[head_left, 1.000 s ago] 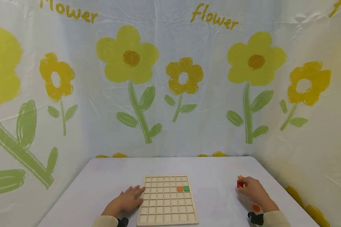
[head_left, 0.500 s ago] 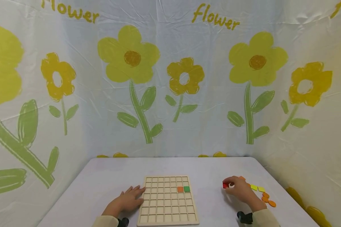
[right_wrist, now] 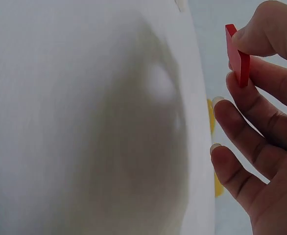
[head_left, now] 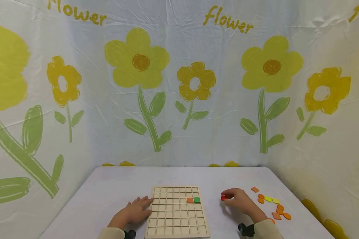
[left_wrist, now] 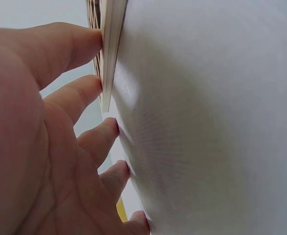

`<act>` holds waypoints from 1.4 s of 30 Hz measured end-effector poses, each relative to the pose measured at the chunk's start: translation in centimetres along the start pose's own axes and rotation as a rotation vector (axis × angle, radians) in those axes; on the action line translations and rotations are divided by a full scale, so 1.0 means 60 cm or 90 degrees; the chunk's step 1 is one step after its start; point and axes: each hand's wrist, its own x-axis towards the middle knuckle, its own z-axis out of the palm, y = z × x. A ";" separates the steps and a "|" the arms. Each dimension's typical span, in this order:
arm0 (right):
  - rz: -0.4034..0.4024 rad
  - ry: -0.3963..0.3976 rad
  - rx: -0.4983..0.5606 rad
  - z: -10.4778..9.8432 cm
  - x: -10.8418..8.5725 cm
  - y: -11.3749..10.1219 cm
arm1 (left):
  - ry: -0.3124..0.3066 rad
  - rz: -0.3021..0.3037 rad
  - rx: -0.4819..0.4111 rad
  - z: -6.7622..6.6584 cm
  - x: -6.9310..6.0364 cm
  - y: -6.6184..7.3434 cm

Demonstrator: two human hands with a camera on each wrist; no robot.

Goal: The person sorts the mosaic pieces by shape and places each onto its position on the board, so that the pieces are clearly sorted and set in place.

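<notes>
A wooden grid board [head_left: 173,212] lies on the table, with an orange square [head_left: 190,200] and a green square [head_left: 196,199] side by side in its cells. My left hand [head_left: 135,211] rests at the board's left edge, fingers spread; in the left wrist view the thumb and a finger of that hand [left_wrist: 60,132] touch the board's side [left_wrist: 113,44]. Right of the board, my right hand [head_left: 240,201] pinches a red square tile [head_left: 223,198]. The right wrist view shows the red tile [right_wrist: 237,56] between thumb and fingers of the hand [right_wrist: 266,112], above the table.
On the right of the table [head_left: 122,179] lie loose pieces: an orange square [head_left: 255,189], yellow squares [head_left: 275,201], several orange round pieces [head_left: 287,216] and another orange square [head_left: 276,216]. A flower-printed cloth [head_left: 218,139] hangs behind and at both sides.
My right hand has moved left toward the board with the red tile, uncovering the loose pieces on the right. My left hand has stayed at the board's edge.
</notes>
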 end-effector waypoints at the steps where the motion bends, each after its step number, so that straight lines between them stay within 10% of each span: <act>1: -0.004 -0.005 0.000 0.002 0.001 -0.003 | 0.000 -0.001 -0.001 0.000 0.000 0.001; 42: -0.156 -0.069 0.006 0.071 0.033 -0.117 | 0.002 -0.001 -0.003 -0.002 -0.004 0.002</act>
